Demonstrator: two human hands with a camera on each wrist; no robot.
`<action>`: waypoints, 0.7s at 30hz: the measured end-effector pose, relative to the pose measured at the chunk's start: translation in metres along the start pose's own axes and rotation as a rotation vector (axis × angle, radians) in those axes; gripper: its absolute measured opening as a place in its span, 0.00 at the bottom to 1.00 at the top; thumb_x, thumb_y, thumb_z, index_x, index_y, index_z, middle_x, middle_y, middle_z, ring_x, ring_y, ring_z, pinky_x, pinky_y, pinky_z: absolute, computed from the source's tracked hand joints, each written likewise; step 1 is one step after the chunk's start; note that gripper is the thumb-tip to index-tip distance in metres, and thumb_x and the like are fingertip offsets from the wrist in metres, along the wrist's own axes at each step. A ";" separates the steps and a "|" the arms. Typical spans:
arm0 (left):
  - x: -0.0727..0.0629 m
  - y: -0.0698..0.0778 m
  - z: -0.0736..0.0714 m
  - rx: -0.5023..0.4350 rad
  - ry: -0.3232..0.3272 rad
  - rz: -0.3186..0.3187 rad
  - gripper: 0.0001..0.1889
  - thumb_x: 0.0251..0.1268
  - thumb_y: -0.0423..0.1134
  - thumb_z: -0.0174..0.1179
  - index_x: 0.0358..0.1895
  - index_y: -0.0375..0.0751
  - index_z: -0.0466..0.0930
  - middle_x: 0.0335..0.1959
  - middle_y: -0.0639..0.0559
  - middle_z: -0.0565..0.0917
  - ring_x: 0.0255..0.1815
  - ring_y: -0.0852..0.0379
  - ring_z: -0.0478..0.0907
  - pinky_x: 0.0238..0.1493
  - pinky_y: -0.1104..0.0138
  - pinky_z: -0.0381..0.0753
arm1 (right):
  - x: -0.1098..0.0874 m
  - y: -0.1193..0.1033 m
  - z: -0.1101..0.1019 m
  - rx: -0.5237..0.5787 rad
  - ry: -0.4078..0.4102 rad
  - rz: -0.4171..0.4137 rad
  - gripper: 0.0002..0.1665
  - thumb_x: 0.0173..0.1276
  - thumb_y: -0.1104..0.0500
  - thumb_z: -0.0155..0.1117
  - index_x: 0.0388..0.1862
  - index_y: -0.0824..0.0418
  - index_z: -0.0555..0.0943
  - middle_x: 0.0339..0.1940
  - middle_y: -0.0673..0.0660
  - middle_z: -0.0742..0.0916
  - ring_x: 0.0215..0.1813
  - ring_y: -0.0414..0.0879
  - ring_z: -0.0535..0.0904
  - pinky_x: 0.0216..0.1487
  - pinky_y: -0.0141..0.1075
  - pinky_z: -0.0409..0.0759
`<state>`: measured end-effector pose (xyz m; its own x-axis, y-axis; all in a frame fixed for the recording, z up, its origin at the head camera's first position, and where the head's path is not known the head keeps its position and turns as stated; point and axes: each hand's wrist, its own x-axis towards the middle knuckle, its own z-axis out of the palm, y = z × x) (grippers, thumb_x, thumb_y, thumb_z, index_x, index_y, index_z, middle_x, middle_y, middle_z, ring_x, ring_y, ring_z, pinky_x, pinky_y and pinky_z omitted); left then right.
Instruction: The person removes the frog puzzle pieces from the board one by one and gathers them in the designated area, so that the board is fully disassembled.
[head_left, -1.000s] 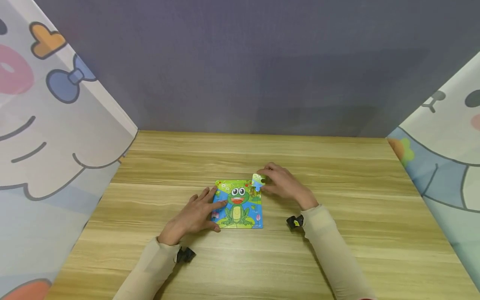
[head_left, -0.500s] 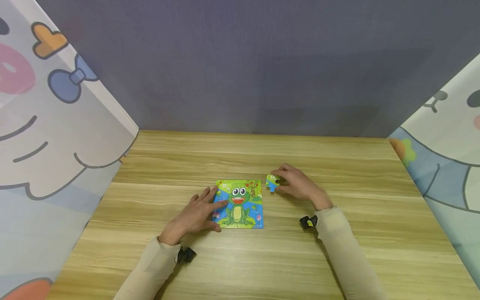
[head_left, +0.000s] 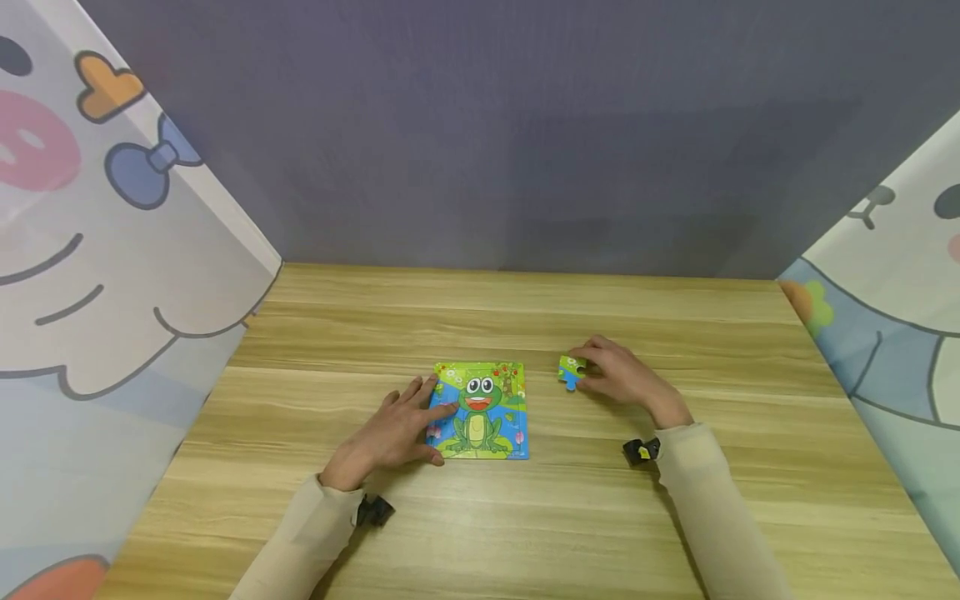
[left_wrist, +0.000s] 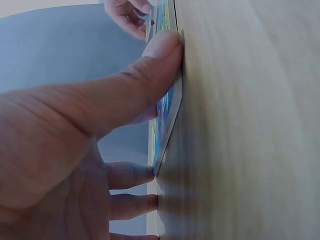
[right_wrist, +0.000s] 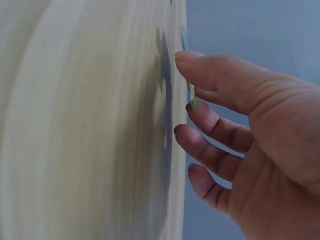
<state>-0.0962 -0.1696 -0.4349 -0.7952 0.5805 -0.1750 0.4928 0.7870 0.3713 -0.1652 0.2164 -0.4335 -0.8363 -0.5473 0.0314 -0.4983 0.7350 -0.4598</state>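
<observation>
A square jigsaw puzzle [head_left: 480, 429] with a smiling green frog lies on the table in the head view. My left hand [head_left: 386, 432] rests on its left side, fingers spread and fairly straight. Seen from the left wrist, the thumb [left_wrist: 140, 80] touches the puzzle's near edge. To the right of the puzzle, my right hand [head_left: 626, 379] pinches a green and blue puzzle piece [head_left: 570, 372] between thumb and fingers. The right wrist view shows this piece [right_wrist: 193, 100] edge-on, held off the tabletop, with the hand's shadow below. My left hand hides part of the puzzle's left side.
The wood-grain table [head_left: 480, 533] runs back to a grey partition [head_left: 525, 150]. Cartoon-printed panels stand on the left [head_left: 150, 292] and right [head_left: 900, 333]. A black wrist device sits at each cuff.
My right hand has carried the puzzle piece from above the puzzle's upper right corner out to the right, away from it. My left hand has stayed on the puzzle.
</observation>
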 end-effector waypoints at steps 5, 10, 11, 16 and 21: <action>-0.001 -0.001 0.000 -0.014 -0.006 -0.003 0.41 0.53 0.53 0.73 0.73 0.49 0.70 0.80 0.29 0.51 0.79 0.24 0.51 0.67 0.27 0.59 | -0.007 0.008 -0.001 -0.008 0.016 -0.005 0.28 0.62 0.63 0.73 0.61 0.68 0.80 0.49 0.62 0.84 0.45 0.49 0.79 0.48 0.45 0.78; -0.001 -0.001 -0.001 -0.032 -0.017 -0.005 0.41 0.55 0.52 0.72 0.74 0.49 0.69 0.81 0.29 0.49 0.79 0.24 0.50 0.68 0.27 0.57 | -0.011 0.012 -0.002 -0.024 0.019 -0.004 0.28 0.62 0.62 0.73 0.61 0.67 0.80 0.49 0.62 0.84 0.47 0.51 0.80 0.50 0.49 0.78; -0.001 -0.001 -0.001 -0.035 -0.019 -0.006 0.41 0.55 0.52 0.72 0.74 0.49 0.69 0.81 0.29 0.49 0.79 0.24 0.49 0.68 0.27 0.57 | -0.011 0.013 -0.002 -0.026 0.019 -0.005 0.28 0.62 0.62 0.73 0.61 0.67 0.80 0.49 0.62 0.84 0.47 0.51 0.80 0.49 0.50 0.78; -0.001 -0.002 -0.001 -0.036 -0.022 -0.008 0.41 0.55 0.52 0.72 0.74 0.49 0.69 0.81 0.29 0.49 0.79 0.24 0.50 0.68 0.27 0.57 | -0.014 0.015 -0.002 -0.039 0.011 -0.004 0.27 0.61 0.62 0.74 0.60 0.67 0.81 0.48 0.62 0.84 0.47 0.53 0.79 0.49 0.51 0.77; -0.001 -0.002 -0.001 -0.036 -0.020 -0.006 0.41 0.54 0.52 0.72 0.74 0.49 0.69 0.81 0.29 0.49 0.79 0.24 0.50 0.68 0.27 0.57 | -0.016 0.015 -0.004 -0.037 0.011 -0.001 0.28 0.61 0.63 0.73 0.60 0.68 0.81 0.49 0.64 0.84 0.49 0.56 0.79 0.50 0.53 0.77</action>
<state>-0.0968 -0.1717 -0.4346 -0.7909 0.5799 -0.1956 0.4746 0.7829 0.4022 -0.1604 0.2379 -0.4376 -0.8383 -0.5436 0.0411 -0.5067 0.7492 -0.4266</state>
